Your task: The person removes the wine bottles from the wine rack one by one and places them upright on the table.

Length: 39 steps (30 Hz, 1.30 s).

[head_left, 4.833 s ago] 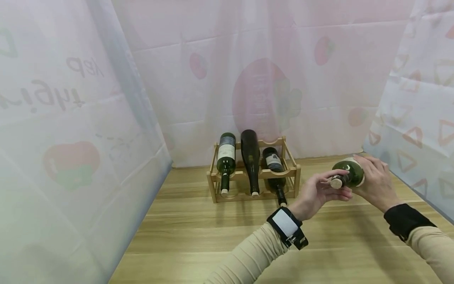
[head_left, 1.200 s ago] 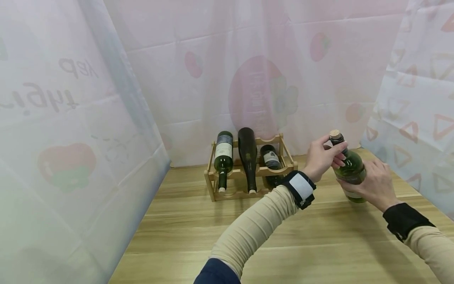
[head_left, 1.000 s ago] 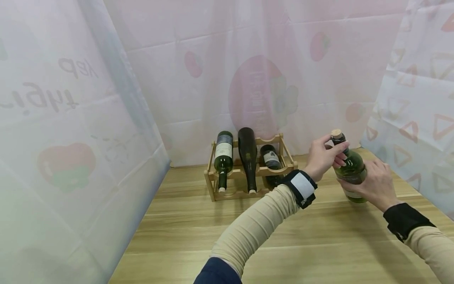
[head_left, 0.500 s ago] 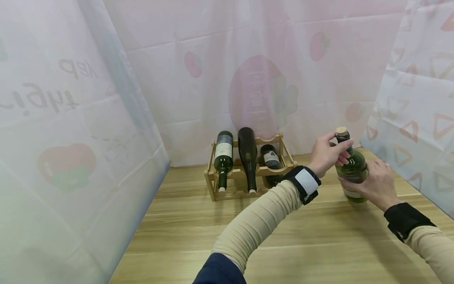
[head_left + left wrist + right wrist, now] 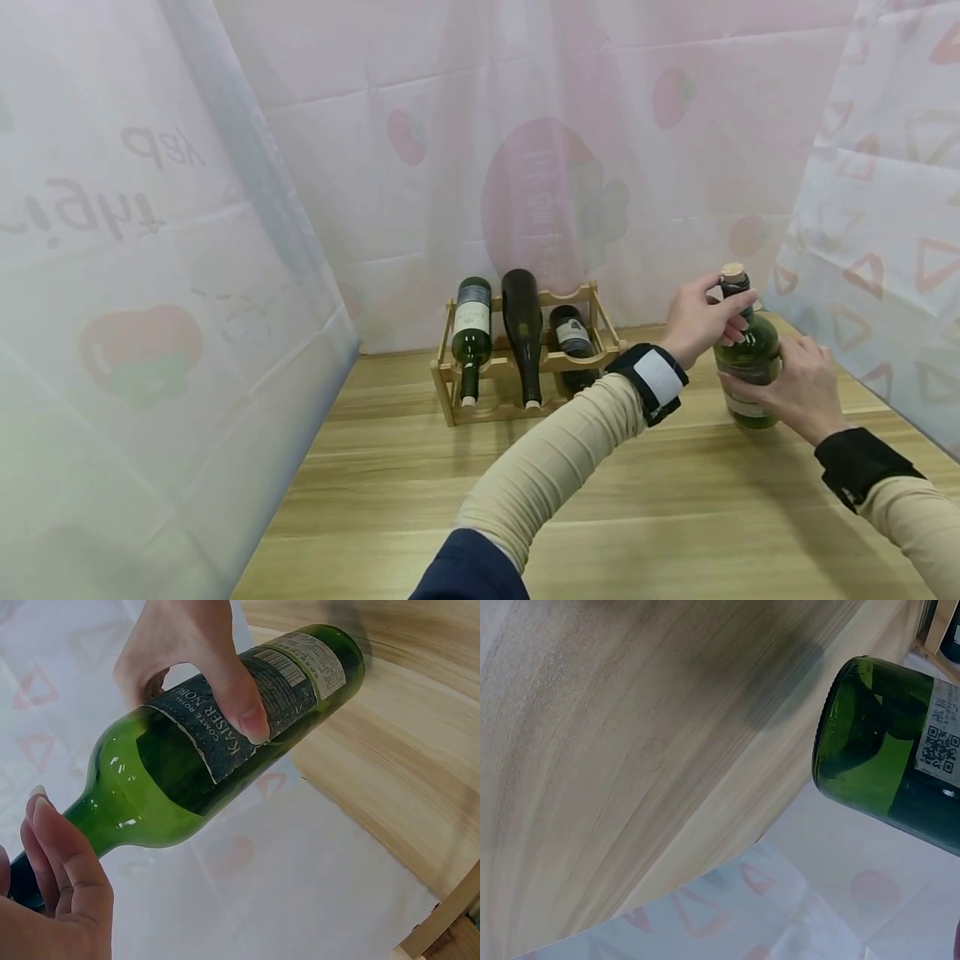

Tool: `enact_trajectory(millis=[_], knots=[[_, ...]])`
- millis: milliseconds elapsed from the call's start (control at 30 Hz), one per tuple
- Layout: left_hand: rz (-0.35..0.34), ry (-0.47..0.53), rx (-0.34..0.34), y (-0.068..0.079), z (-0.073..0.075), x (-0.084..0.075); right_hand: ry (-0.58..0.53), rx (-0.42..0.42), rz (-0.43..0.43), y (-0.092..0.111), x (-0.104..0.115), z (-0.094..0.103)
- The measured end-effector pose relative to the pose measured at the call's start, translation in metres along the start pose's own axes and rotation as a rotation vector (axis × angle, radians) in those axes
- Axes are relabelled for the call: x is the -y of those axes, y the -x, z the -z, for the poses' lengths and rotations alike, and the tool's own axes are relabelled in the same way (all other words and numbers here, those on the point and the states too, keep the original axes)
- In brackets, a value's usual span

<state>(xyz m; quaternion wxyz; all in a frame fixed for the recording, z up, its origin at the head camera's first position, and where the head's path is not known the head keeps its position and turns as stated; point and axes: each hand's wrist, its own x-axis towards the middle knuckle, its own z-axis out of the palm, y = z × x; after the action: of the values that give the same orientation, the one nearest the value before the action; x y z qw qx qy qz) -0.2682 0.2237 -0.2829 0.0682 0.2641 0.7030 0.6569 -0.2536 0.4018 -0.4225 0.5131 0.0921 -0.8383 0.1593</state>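
Observation:
A green wine bottle with a cork in its mouth stands nearly upright at the right of the table, its base low over the wood. My left hand pinches the neck just under the cork between thumb and fingers. Lower down, my right hand grips the body, thumb across the front. The left wrist view shows that thumb lying over the dark, worn label. In the right wrist view only the bottle's base and part of a white back label appear; the right hand is mostly out of that view.
Left of the hands, a wooden wine rack holds a green bottle, a dark bottle and a smaller labelled bottle, partly hidden by my left forearm. Printed cloth walls close in the wood-grain table.
Earlier the bottle was tipped with its cork toward me; now it is nearly upright. Over the last second its neck and my left hand have shifted right, while the right hand keeps its grip.

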Motion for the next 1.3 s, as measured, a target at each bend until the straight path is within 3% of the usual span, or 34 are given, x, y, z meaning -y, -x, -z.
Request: enact_trajectory(millis=[733, 967, 1300], knots=[[-0.010, -0.105, -0.011, -0.008, -0.010, -0.006, -0.019, 0.075, -0.159, 0.001, 0.002, 0.004], [0.004, -0.152, -0.039, -0.011, -0.014, -0.009, -0.016, 0.099, -0.175, 0.001, 0.002, 0.005], [0.031, -0.186, 0.027, -0.018, -0.011, -0.011, -0.033, 0.134, -0.173, 0.003, -0.001, 0.006]])
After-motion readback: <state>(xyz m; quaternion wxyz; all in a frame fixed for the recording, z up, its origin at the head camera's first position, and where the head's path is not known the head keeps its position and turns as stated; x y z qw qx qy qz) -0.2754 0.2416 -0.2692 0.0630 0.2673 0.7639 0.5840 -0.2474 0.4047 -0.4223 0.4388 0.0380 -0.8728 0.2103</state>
